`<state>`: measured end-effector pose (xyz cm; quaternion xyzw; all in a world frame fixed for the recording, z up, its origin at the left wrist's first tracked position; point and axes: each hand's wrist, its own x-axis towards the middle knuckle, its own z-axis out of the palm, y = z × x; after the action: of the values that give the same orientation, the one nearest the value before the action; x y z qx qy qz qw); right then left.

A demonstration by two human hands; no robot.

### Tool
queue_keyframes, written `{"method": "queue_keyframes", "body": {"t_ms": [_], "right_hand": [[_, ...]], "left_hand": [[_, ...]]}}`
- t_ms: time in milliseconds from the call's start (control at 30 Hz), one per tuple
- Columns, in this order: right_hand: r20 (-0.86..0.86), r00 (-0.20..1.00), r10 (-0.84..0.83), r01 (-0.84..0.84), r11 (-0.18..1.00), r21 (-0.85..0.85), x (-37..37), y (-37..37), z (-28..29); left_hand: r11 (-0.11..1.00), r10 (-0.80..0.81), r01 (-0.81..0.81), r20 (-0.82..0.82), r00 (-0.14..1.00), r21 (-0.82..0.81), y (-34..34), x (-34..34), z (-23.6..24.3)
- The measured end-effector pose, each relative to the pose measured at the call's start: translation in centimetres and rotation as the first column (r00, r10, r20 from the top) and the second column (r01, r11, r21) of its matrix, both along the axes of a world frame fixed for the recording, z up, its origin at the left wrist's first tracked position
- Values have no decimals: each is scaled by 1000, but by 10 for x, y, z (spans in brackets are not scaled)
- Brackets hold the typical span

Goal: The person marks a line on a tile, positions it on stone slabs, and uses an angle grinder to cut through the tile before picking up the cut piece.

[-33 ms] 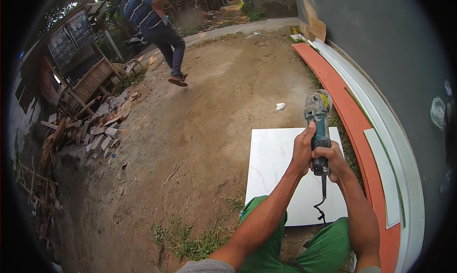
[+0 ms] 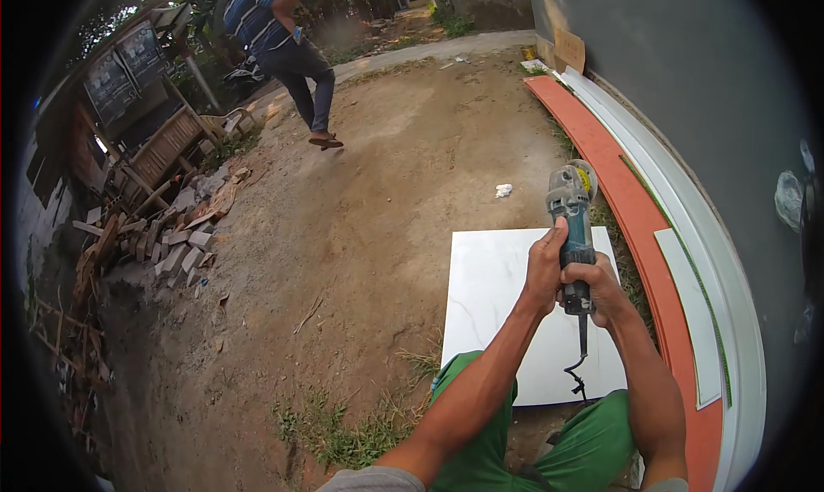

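Note:
Both my hands are closed around a teal and grey angle grinder [image 2: 577, 230], held up over the right side of a white tile [image 2: 485, 277]. My left hand [image 2: 544, 264] grips the body from the left, its thumb lying along the top. At the rear of the body, my right hand [image 2: 605, 290] wraps its fingers around the handle. The grinder's head, with a yellow-marked disc [image 2: 585, 179], points away from me past the tile's far edge. A dark cord [image 2: 581, 346] hangs from its back end. The tile lies flat on the ground before my knees.
Along the grey wall [image 2: 669, 71] at right lie a long orange-red board [image 2: 601, 157], white strips and a narrow tile piece [image 2: 687, 312]. A crumpled white scrap [image 2: 504, 190] sits on the dirt. Broken bricks [image 2: 180, 256] are heaped at left, near a bamboo bench [image 2: 163, 144]. Another person [image 2: 287, 54] stands far off.
The other person's raised foot has shifted slightly. My hands keep the same grip on the angle grinder, and the view has tilted a touch.

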<state>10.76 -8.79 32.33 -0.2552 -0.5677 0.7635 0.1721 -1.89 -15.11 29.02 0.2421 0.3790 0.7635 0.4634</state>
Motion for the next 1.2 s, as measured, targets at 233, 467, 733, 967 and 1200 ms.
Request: {"method": "queue_keyframes", "body": {"t_ms": [233, 467, 733, 967, 1200], "right_hand": [[-26, 998, -56, 56, 998, 13, 32, 10, -7], [27, 980, -198, 195, 978, 66, 74, 27, -26], [123, 943, -308, 295, 949, 115, 97, 40, -35], [143, 933, -331, 313, 941, 131, 97, 47, -40], [163, 925, -343, 330, 939, 101, 95, 56, -54]], "left_hand": [[996, -88, 87, -61, 994, -12, 15, 25, -2], [985, -161, 164, 55, 985, -49, 55, 69, -31], [977, -205, 213, 184, 961, -24, 84, 94, -61], [966, -246, 257, 238, 940, -16, 97, 95, -75], [954, -279, 299, 296, 913, -21, 106, 95, -82]]}}
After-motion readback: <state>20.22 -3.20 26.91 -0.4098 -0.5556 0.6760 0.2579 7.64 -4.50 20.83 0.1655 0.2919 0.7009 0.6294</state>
